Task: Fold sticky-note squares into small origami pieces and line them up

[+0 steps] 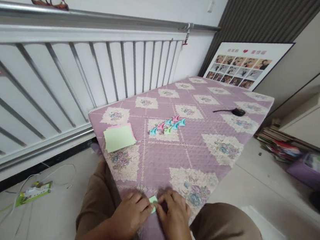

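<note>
Near the close edge of the cloth-covered table, a small piece of light green paper (153, 199) lies between my two hands. My left hand (134, 210) has its fingers curled, with thumb and forefinger pressed on the paper's left side. From the right, my right hand (173, 211) pinches the paper's other side with bent fingers. Parts of the paper are hidden under the fingertips. Farther up the table, several little folded paper pieces (167, 130) in blue, pink and green sit in two rows. To their left rests a stack of coloured paper sheets (119, 137), light green on top.
A purple floral cloth covers the table (158, 155). A black object with a short cord (238, 111) lies at the far right. Along the left side runs a white radiator (111, 63), with glasses (49, 1) on the pipe above. A power strip (34, 194) is on the floor.
</note>
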A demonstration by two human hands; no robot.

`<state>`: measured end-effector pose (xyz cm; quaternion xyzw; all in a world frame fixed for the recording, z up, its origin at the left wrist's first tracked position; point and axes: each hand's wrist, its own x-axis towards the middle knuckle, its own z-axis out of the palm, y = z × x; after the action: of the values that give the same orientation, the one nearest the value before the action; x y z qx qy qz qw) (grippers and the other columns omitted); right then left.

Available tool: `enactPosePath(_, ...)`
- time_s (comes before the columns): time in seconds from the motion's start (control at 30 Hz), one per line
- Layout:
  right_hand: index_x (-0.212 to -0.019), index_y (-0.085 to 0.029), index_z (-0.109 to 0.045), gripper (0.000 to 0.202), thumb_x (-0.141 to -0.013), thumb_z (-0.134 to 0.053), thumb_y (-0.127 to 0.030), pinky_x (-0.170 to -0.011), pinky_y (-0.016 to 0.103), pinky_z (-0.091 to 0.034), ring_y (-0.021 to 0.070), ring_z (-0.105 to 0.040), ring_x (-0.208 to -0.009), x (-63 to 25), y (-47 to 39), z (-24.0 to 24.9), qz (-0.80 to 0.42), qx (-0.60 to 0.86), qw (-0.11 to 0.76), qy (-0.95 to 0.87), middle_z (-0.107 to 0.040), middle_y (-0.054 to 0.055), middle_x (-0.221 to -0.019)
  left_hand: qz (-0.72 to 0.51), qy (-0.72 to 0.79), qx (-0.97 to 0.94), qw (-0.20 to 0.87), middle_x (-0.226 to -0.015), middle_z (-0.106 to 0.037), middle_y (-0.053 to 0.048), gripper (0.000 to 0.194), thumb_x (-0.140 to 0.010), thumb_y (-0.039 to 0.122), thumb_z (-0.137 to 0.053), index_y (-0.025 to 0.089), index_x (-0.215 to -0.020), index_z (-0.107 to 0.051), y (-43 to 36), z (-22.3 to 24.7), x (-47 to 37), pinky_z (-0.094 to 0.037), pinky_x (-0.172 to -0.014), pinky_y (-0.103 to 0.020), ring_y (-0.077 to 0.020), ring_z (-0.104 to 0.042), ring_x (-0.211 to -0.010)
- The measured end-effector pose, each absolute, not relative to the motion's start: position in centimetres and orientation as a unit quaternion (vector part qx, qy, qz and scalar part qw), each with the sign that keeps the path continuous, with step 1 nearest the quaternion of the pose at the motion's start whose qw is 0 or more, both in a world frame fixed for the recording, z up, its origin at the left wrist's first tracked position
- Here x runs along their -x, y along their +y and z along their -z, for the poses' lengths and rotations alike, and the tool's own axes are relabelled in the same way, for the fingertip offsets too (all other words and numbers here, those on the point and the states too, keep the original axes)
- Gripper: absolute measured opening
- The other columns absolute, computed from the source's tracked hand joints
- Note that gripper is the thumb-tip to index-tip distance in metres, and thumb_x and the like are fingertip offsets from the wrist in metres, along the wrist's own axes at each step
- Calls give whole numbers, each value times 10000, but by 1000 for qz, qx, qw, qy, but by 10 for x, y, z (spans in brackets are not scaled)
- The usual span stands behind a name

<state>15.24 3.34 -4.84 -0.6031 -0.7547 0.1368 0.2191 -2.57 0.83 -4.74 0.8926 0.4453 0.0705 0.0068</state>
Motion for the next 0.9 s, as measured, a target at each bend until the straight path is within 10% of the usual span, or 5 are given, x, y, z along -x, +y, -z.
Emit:
enactPosePath(0.2,-963,-242,-558,248,-724,-623,-246,-943,614,-265,361,-288,-1316,-153,41,56,-115,635,178,-743,-446,107,-1382,-65,494,-867,1,-1066,-628,-47,282,-955,258,-447,239,-1228,-514,-3,51,16,-359,-770,-370,-225,-510,-993)
enactPosePath(0.43,-1310,-287,-402,614,-723,-581,-258,-950,639,-270,352,-302,-1327,-158,47,63,-138,631,170,-744,-427,119,-1402,-75,511,-856,-31,-1170,-608,-84,335,-944,306,-445,237,-1262,-524,-10,61,15,-369,-815,-393,-257,-494,-1062)
enactPosePath(0.9,-1293,-293,-443,536,-771,-566,-283,-955,648,-260,361,-299,-1334,-162,43,68,-125,618,162,-759,-415,100,-1431,-79,558,-822,82,-1127,-632,-34,277,-923,332,-490,311,-1192,-551,0,53,15,-356,-799,-387,-254,-522,-1014)
